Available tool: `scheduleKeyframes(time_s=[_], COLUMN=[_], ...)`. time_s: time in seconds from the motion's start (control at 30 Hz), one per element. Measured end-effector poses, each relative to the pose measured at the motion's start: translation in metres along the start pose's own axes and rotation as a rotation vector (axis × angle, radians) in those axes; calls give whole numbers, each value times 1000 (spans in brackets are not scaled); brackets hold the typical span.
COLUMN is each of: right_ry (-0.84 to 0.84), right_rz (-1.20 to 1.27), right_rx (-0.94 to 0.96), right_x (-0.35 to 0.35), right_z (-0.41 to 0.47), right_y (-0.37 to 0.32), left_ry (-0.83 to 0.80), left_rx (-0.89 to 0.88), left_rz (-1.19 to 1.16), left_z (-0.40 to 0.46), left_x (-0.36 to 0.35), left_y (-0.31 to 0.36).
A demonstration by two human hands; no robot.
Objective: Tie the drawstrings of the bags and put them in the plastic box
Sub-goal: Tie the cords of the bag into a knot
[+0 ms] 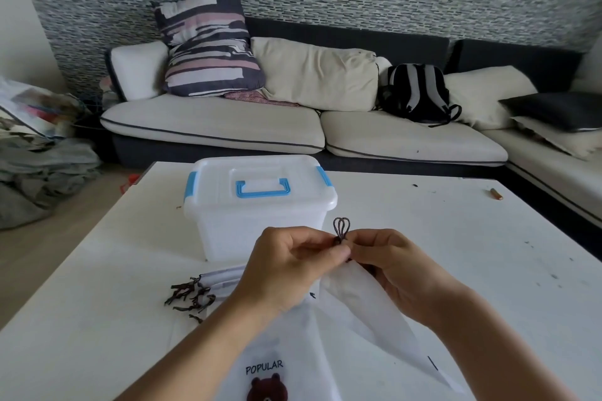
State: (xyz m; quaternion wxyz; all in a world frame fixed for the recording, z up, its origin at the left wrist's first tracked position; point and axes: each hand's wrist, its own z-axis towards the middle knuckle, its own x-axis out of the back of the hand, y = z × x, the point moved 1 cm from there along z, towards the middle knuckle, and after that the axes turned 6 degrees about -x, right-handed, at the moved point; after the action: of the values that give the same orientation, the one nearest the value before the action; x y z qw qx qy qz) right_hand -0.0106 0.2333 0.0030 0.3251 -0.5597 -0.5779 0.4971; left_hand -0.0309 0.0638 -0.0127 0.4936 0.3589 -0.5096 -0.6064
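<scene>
left hand point(290, 267): i see it curled, thumb and fingertips pinching the drawstring point(341, 231) at its base, just left of the knot point.
right hand point(387, 265): curled the same way, pinching the cord from the other side; the fingertips of both hands meet, touching.
drawstring: two small dark loops stand upright above the pinch, side by side.
bag in hand point(361, 299): white cloth, its neck gathered under my fingers, the body trailing down toward me over the table point(456, 254).
step in hand: i judge this is the tying itself, loops formed, knot not yet pulled snug.
next move: it calls for crossing the loops and drawing them tight without letting the gathered neck slip.
other bags point(215, 283): flat white ones lie under my left wrist, loose dark cords spilling left; one nearer me shows a bear and the word "popular".
plastic box point(257, 205): just beyond my hands, lid on, blue latches down as far as i can tell; it must be opened before anything goes in.
</scene>
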Motion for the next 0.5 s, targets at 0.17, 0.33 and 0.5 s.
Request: scheduleKeyframes(time_s=[0.17,0.33,0.5], right_ry=[28,123,231], right_rz=[-191,-298,-448], right_rx=[33,52,85], right_x=[-1,-2,-6], right_z=[-2,-6,-6], right_y=[1,-2,-3], left_ry=[18,20,-71], left_rx=[45,117,282], left_rz=[39,1,-122], left_z=[1,0,0], left_x=[4,3,-4], left_y=[-4,-6,-7])
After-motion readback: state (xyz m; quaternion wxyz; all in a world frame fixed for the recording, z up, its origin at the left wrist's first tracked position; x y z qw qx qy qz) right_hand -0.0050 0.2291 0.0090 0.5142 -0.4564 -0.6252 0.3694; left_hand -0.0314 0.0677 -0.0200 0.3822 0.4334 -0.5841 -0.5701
